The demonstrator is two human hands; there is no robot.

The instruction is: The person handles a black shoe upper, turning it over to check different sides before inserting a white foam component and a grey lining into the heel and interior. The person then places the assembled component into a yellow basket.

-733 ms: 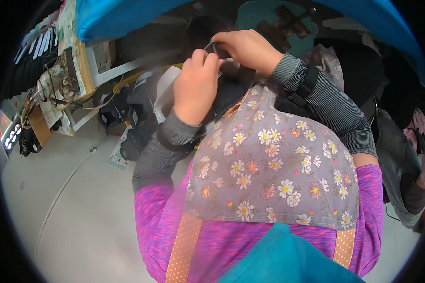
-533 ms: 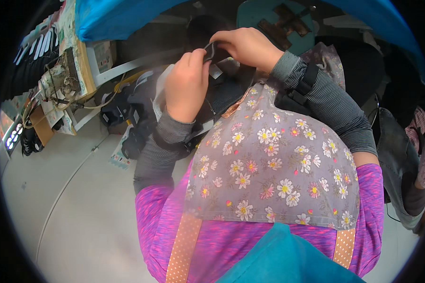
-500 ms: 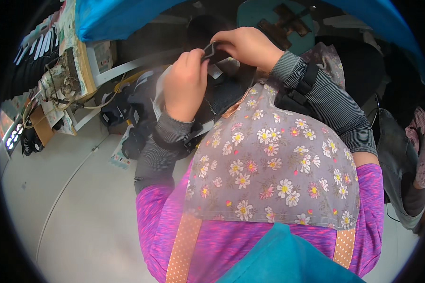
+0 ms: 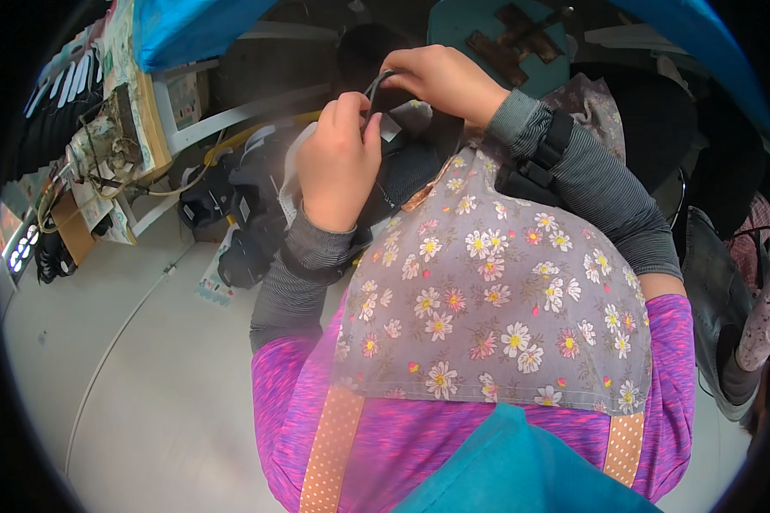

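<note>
My left hand (image 4: 338, 158) and my right hand (image 4: 441, 79) are raised close together in front of my chest. Both pinch a thin dark strap or cord (image 4: 375, 85) that loops between their fingertips. A small white tag (image 4: 391, 126) hangs just below it, on a black fabric item (image 4: 406, 167) that lies in my lap under the hands. My grey flowered apron (image 4: 496, 282) covers the lower middle of the view and hides the rest of the black item.
A workbench edge (image 4: 150, 103) with cables and clutter runs along the upper left. Black devices (image 4: 248, 248) lie on the pale floor below it. A teal seat (image 4: 488, 34) with brown patches is at the top. Another person's leg in jeans (image 4: 719, 282) is at right.
My left hand has slid down and left a little, then back up toward the right hand. The strap loop between the fingers has become more visible.
</note>
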